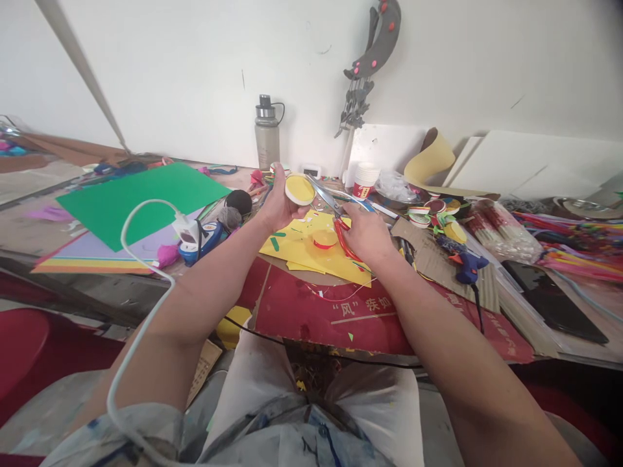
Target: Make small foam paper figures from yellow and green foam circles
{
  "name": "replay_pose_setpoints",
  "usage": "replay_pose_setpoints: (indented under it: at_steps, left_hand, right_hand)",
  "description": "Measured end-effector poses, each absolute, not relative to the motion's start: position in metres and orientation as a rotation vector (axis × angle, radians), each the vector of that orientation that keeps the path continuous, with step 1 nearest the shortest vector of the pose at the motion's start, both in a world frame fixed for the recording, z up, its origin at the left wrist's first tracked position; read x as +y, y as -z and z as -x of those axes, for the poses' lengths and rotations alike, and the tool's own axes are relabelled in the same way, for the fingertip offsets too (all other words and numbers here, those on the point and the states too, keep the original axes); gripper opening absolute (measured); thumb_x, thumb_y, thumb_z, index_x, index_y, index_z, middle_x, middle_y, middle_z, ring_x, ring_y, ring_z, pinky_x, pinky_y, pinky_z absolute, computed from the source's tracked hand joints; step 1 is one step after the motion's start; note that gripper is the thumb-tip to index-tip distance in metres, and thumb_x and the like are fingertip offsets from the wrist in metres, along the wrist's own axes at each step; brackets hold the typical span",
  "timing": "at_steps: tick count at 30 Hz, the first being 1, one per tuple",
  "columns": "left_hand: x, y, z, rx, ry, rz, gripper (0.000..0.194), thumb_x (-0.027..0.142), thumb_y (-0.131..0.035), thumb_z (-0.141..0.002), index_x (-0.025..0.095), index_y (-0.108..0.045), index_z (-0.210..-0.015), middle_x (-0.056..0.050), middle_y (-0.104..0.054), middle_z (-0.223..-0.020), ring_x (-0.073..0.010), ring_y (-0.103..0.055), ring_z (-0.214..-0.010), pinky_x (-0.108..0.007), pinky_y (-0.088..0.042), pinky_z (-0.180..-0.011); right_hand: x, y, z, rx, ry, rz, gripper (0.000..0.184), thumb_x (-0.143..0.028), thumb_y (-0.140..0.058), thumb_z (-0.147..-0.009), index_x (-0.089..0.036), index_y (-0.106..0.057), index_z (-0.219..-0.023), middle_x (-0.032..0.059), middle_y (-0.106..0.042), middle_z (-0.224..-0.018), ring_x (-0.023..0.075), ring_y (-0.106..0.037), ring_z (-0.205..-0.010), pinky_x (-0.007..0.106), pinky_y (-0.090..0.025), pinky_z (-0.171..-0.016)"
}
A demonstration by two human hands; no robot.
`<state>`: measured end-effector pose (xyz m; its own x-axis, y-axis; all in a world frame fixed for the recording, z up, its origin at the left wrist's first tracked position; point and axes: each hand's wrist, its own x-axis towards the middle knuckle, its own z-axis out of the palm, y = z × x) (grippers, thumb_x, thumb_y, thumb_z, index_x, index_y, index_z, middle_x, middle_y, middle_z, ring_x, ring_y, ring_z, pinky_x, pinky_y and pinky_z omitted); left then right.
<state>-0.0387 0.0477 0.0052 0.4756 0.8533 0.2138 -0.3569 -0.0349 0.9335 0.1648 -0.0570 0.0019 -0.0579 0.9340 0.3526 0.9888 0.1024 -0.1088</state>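
Note:
My left hand (278,204) is closed around the edge of a shallow round piece with a yellow face and a pale rim (300,189), held up and tilted toward me. My right hand (366,232) grips a pair of scissors with red handles (342,239). The blades point up and left, right beside the round piece; whether they touch its rim I cannot tell. Below both hands, a yellow paper sheet (348,261) carries green scraps and a second round piece, yellow with a red side (324,240).
A glue gun (468,267) and a black phone (555,299) lie to the right. Green paper (141,198) covers the left side. A bottle (267,136) and paper cups (366,180) stand behind. A white cable (124,233) hangs across my left arm.

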Motion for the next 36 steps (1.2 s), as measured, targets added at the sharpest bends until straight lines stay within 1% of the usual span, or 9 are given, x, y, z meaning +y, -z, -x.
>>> replay_pose_setpoints:
  at_steps: [5, 9, 14, 16, 22, 26, 31, 33, 36]
  left_hand:
    - [0.051, -0.004, 0.043, 0.529, -1.009, -1.307, 0.085, 0.089, -0.042, -0.099, 0.017, -0.066, -0.138, -0.007, -0.066, -0.070, -0.0133, -0.053, -0.047, -0.025, -0.030, -0.041]
    - [0.053, 0.001, 0.041, 0.525, -0.949, -1.339, 0.085, 0.092, -0.044, -0.096, 0.019, -0.068, -0.132, -0.008, -0.066, -0.069, -0.0133, -0.054, -0.047, -0.025, -0.029, -0.042]
    - [0.056, 0.005, 0.042, 0.531, -0.949, -1.334, 0.085, 0.091, -0.038, -0.099, 0.017, -0.069, -0.128, -0.009, -0.067, -0.069, -0.0129, -0.054, -0.048, -0.024, -0.031, -0.041]
    - [0.057, 0.004, 0.043, 0.527, -0.957, -1.326, 0.084, 0.090, -0.039, -0.099, 0.017, -0.068, -0.128, -0.008, -0.067, -0.068, -0.0122, -0.053, -0.047, -0.023, -0.032, -0.041]
    - [0.060, 0.001, 0.047, 0.506, -0.948, -1.313, 0.089, 0.097, -0.045, -0.091, 0.020, -0.070, -0.127, -0.004, -0.064, -0.061, -0.0105, -0.048, -0.038, -0.022, -0.028, -0.036]
    - [0.065, 0.002, 0.052, 0.510, -0.895, -1.309, 0.099, 0.104, -0.038, -0.086, 0.016, -0.072, -0.113, -0.007, -0.065, -0.062, -0.0097, -0.046, -0.034, -0.022, -0.025, -0.033]
    - [0.070, 0.002, 0.056, 0.525, -0.824, -1.306, 0.099, 0.108, -0.033, -0.083, 0.016, -0.070, -0.093, -0.008, -0.064, -0.057, -0.0077, -0.040, -0.030, -0.021, -0.018, -0.030]
    - [0.070, 0.001, 0.057, 0.529, -0.806, -1.303, 0.099, 0.107, -0.034, -0.083, 0.016, -0.071, -0.094, -0.008, -0.064, -0.055, -0.0077, -0.038, -0.029, -0.020, -0.018, -0.030]
    - [0.067, -0.001, 0.057, 0.546, -0.779, -1.305, 0.101, 0.107, -0.039, -0.083, 0.015, -0.075, -0.106, -0.008, -0.064, -0.056, -0.0099, -0.043, -0.031, -0.021, -0.020, -0.030]
  right_hand:
    - [-0.054, 0.002, -0.167, -2.062, 0.199, 1.797, 0.046, -0.030, -0.052, -0.107, -0.018, -0.066, -0.149, 0.0191, -0.078, -0.128, 0.0358, -0.073, -0.111, 0.043, -0.055, -0.091]
    - [-0.053, 0.004, -0.168, -2.053, 0.191, 1.758, 0.045, -0.031, -0.052, -0.107, -0.015, -0.065, -0.147, 0.0210, -0.075, -0.129, 0.0351, -0.071, -0.111, 0.043, -0.055, -0.091]
    - [-0.054, 0.003, -0.167, -2.056, 0.190, 1.753, 0.046, -0.029, -0.051, -0.107, -0.016, -0.064, -0.149, 0.0199, -0.077, -0.132, 0.0351, -0.072, -0.111, 0.043, -0.055, -0.093]
    - [-0.055, 0.002, -0.166, -2.056, 0.191, 1.765, 0.047, -0.030, -0.051, -0.107, -0.016, -0.065, -0.150, 0.0199, -0.078, -0.132, 0.0354, -0.072, -0.113, 0.043, -0.055, -0.094]
    - [-0.057, -0.001, -0.165, -2.077, 0.214, 1.811, 0.048, -0.027, -0.050, -0.107, -0.018, -0.065, -0.152, 0.0179, -0.081, -0.125, 0.0353, -0.075, -0.111, 0.042, -0.055, -0.093]
    - [-0.058, -0.004, -0.163, -2.084, 0.217, 1.872, 0.045, -0.030, -0.051, -0.107, -0.019, -0.070, -0.146, 0.0179, -0.083, -0.115, 0.0361, -0.076, -0.105, 0.042, -0.054, -0.089]
    - [-0.059, -0.005, -0.162, -2.105, 0.203, 1.884, 0.041, -0.031, -0.050, -0.107, -0.018, -0.074, -0.138, 0.0191, -0.083, -0.112, 0.0355, -0.076, -0.103, 0.041, -0.053, -0.088]
    - [-0.059, -0.005, -0.162, -2.108, 0.195, 1.889, 0.041, -0.031, -0.050, -0.107, -0.018, -0.074, -0.137, 0.0194, -0.083, -0.112, 0.0354, -0.076, -0.103, 0.040, -0.053, -0.088]
    - [-0.057, -0.004, -0.163, -2.095, 0.188, 1.905, 0.042, -0.031, -0.050, -0.107, -0.018, -0.074, -0.139, 0.0197, -0.083, -0.111, 0.0359, -0.077, -0.102, 0.040, -0.053, -0.086]
